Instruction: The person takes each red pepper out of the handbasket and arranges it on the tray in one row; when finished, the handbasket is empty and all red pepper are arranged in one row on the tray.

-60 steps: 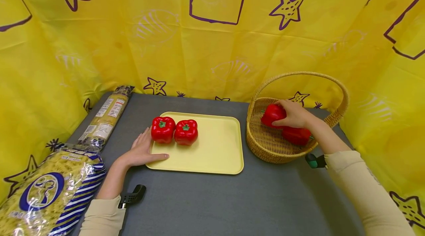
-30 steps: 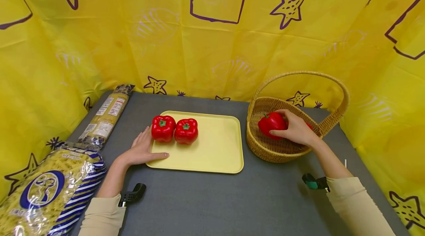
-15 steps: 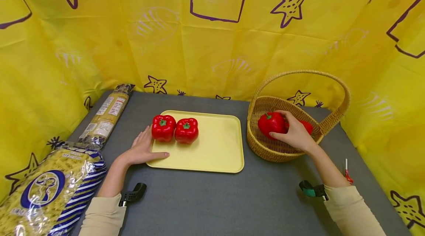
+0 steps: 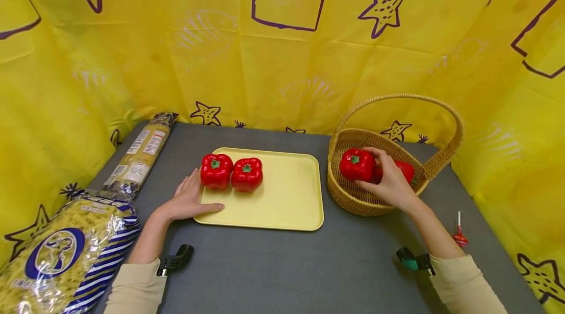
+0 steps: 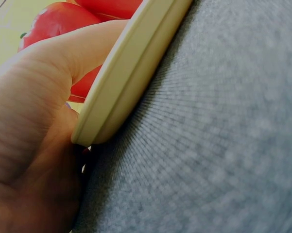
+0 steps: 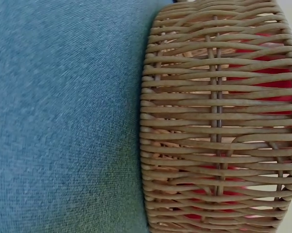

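Observation:
Two red peppers stand side by side, stems up, on the left part of a pale yellow tray (image 4: 287,196): one pepper (image 4: 217,171) at its edge, the other pepper (image 4: 247,175) beside it. My left hand (image 4: 187,198) rests with straight fingers at the tray's left edge, thumb over the rim. In the wicker basket (image 4: 359,206), my right hand (image 4: 390,179) holds a red pepper (image 4: 356,165) between thumb and fingers, its stem facing up. Another red pepper (image 4: 404,170) lies behind that hand. The right wrist view shows the basket's woven side (image 6: 218,116) with red behind it.
At the left lie a large pasta bag (image 4: 66,255) and a long pasta packet (image 4: 143,154). A lollipop (image 4: 460,236) lies beside my right forearm. The basket's tall handle (image 4: 401,96) arches over its opening. A yellow patterned curtain (image 4: 282,68) borders the grey table (image 4: 287,270).
The pepper in my right hand has turned upright and shifted slightly left within the basket. My right forearm has moved left, uncovering the lollipop. My left hand has stayed still.

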A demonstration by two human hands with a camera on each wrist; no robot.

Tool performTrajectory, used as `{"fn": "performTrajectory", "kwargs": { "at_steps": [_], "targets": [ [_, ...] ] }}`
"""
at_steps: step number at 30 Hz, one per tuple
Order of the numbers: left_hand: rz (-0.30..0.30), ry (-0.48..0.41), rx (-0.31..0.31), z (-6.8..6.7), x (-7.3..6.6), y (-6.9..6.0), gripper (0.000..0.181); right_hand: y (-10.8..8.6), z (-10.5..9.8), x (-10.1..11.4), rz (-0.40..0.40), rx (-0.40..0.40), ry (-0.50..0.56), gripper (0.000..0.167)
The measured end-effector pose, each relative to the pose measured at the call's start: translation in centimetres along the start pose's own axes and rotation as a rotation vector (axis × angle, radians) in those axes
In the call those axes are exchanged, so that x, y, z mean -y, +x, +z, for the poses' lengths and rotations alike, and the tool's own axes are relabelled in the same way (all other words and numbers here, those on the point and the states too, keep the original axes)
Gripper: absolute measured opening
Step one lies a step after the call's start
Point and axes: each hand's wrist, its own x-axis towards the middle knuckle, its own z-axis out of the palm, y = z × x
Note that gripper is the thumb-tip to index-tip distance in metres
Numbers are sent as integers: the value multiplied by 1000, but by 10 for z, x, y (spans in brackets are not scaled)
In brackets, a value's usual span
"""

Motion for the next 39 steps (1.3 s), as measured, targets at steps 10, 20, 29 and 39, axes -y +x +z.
{"fn": "performTrajectory", "kwargs": {
  "at_steps": [10, 20, 29, 39],
  "targets": [
    [0, -3, -1, 0, -1, 0, 117, -4, 0, 2, -65, -16, -59, 88],
    [-1, -11, 0, 0, -2, -1, 117, -1, 1, 12, -118, -46, -43, 88],
    [-9, -8, -3, -1, -2, -2, 117, -1, 4, 31, -61, -92, -41, 86],
    [-4, -2, -5, -1, -2, -1, 117, 2, 10, 49, 0, -87, 103, 77]
  ]
}}
